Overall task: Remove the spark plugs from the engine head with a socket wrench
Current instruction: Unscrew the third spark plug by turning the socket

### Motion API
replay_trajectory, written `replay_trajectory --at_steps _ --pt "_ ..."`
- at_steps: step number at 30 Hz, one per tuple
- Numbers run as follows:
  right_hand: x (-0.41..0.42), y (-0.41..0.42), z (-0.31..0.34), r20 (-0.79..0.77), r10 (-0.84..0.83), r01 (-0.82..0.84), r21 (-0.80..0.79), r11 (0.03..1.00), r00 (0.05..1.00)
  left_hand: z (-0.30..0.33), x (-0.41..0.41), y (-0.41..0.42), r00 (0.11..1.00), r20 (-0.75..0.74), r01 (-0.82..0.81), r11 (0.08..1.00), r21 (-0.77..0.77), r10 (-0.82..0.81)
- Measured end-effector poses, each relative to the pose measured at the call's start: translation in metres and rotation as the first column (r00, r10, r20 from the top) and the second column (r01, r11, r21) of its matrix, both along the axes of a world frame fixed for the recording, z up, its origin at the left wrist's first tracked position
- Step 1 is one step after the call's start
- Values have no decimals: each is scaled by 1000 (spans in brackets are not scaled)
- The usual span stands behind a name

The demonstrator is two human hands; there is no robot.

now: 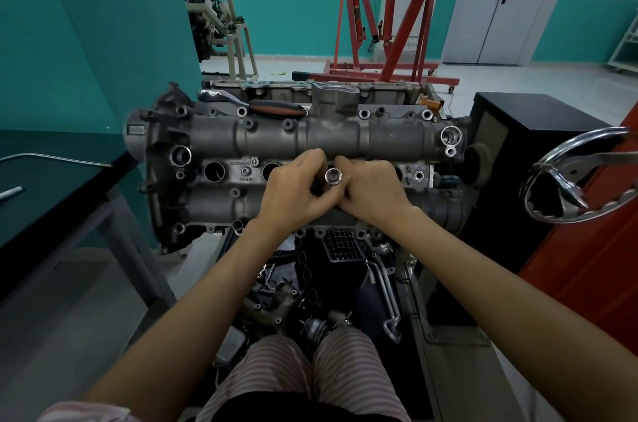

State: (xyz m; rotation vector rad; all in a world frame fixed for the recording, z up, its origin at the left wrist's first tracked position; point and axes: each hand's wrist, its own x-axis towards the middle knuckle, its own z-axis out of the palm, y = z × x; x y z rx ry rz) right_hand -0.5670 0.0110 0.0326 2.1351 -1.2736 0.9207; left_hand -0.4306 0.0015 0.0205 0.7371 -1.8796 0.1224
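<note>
The grey engine head [269, 140] lies across the stand in front of me, with round spark plug wells [214, 171] along its middle. A shiny steel socket [333, 176] stands upright over the middle of the head, open end up. My left hand [297, 192] and my right hand [371, 188] both hold it, fingers curled round its shaft from either side. What lies below the socket is hidden by my hands. A ratchet wrench with a black and orange handle [274, 108] rests on the far edge of the head.
A dark workbench [51, 193] stands to the left with a thin metal rod on it. A chrome handwheel [573, 176] and a black cabinet [524, 117] are on the right. A red engine hoist [386, 24] stands behind. Loose engine parts lie below the head.
</note>
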Motion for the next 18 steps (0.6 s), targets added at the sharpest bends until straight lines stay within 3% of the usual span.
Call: replay_trajectory --at_steps 5,9,18 --pt "0 -1 -1 34 -38 38 11 999 999 -1 -2 0 997 67 -41 999 -36 43" --pt "-2 -3 -1 -38 -98 101 76 992 994 -4 -1 -5 1000 -12 -2 999 -40 2" --pt "-3 0 -3 7 67 -67 -58 996 998 -1 -2 0 990 108 -87 996 -35 91"
